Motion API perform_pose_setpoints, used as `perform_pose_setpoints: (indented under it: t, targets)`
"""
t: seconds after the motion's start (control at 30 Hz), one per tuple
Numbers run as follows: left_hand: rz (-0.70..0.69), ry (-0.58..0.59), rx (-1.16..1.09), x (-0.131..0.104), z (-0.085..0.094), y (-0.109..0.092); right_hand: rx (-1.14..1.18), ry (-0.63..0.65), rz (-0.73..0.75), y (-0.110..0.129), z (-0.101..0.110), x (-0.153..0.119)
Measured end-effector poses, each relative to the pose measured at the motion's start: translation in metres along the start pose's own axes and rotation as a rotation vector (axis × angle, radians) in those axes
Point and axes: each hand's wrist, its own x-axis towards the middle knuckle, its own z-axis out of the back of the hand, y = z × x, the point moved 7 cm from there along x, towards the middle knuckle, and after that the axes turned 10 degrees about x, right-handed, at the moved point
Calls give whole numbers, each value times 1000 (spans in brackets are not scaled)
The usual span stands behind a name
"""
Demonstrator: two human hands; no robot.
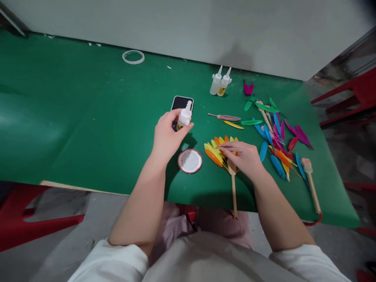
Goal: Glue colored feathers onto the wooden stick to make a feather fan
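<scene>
My left hand (168, 131) is wrapped round a small white glue bottle (185, 116), held upright with its cap on the nozzle. Below it on the table lies a round white lid with a red rim (190, 161). In the fingers of my right hand (245, 158) is a pair of tweezers (233, 149), pointing left over a fan of yellow and orange feathers (216, 154). The fan spreads from the head of a wooden spoon-shaped stick (233, 184), whose handle reaches past the table edge. My right hand hides part of the fan.
A phone (179, 102) lies behind my left hand. Two more glue bottles (219, 84) stand near the wall. Loose coloured feathers (274, 133) and another wooden stick (311, 186) lie at the right. A white ring (133, 57) rests at the back of the green table (73, 117).
</scene>
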Motion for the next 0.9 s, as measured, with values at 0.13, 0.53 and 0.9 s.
perform_pose_setpoints:
  t: [0.13, 0.53, 0.9]
  targets:
    - [-6, 5, -2, 0, 0, 0, 1, 2, -16, -1, 0, 0]
    - [-4, 8, -4, 0, 0, -2, 21, -34, -62, -6, 2, 0]
    - [-19, 5, 1, 0, 0, -2, 12, 10, -16, -1, -1, 0]
